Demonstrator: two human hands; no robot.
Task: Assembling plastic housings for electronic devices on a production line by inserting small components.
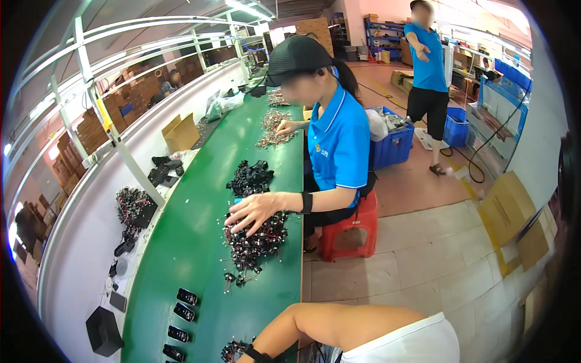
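My right arm (302, 320), in a white sleeve with a black wristband, bends in from the lower right. Only a sliver of my right hand (244, 359) shows at the lower edge; its fingers are cut off from view. Right beside it lies a small pile of black parts with red and white wires (232, 349). Several small black devices with shiny casings (184, 312) stand in a column on the green table (200, 242) to the left of that pile. My left hand is out of the picture.
A co-worker in a blue shirt (339, 139) sits on a red stool (350, 233), one hand over a large heap of wired black parts (260, 245). Another person (428, 66) stands behind. A black bin (104, 331) is at the lower left; blue crates (390, 148) stand on the floor.
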